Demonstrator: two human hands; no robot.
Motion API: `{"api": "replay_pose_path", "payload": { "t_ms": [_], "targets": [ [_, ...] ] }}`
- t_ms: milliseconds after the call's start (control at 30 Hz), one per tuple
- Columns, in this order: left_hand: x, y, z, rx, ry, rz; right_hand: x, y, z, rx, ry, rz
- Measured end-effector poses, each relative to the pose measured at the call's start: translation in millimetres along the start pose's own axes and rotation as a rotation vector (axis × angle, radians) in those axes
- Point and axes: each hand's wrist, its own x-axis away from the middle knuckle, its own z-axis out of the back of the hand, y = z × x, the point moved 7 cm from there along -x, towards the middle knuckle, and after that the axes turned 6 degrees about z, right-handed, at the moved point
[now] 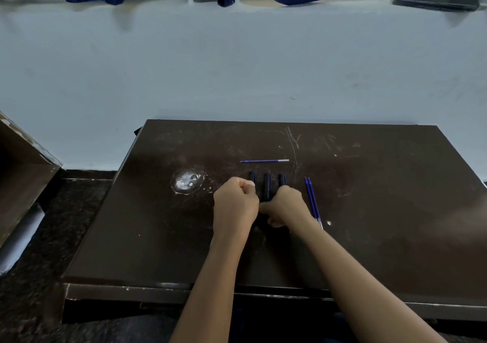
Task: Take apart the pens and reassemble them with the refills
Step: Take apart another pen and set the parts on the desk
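Head view: three dark pens (267, 184) lie side by side on the table (369, 210), one refill (263, 161) beyond them and two refills (312, 200) to the right, all loose, so reassembly seems still ahead; left hand (234, 203) and right hand (287, 205) curl over the outer pens, but I cannot tell whether either grip holds one.

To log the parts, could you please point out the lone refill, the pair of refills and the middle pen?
lone refill (263, 161): head view, middle of its blue shaft.
pair of refills (313, 200): head view, blue shafts, mid-length.
middle pen (267, 185): head view, exposed barrel.
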Motion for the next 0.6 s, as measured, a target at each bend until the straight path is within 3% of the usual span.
{"api": "replay_pose_path", "payload": {
  "t_ms": [133, 267, 400, 500, 600],
  "targets": [
    [-3.7, -0.2, -1.0, 0.078, -0.028, 0.038, 18.7, -29.0, 8.6, -0.403, -0.264, 0.156],
    [-2.6, 1.9, -2.4, 0.234, -0.070, 0.032, 40.5, -45.7, 12.2, -0.519, -0.405, 0.307],
    [-2.4, 2.4, -0.3, 0.238, -0.051, -0.007, 32.6, -41.4, 25.6, -0.573, -0.218, 0.298],
    [-1.3, 5.2, -1.6, 0.100, -0.065, -0.054, 21.8, -32.0, 37.9, -0.703, -0.015, 0.241],
    [2.0, 9.3, -7.7, 0.037, -0.141, -0.070, 19.0, -32.5, 45.8, -0.652, 0.081, 0.295]
  ]
}}
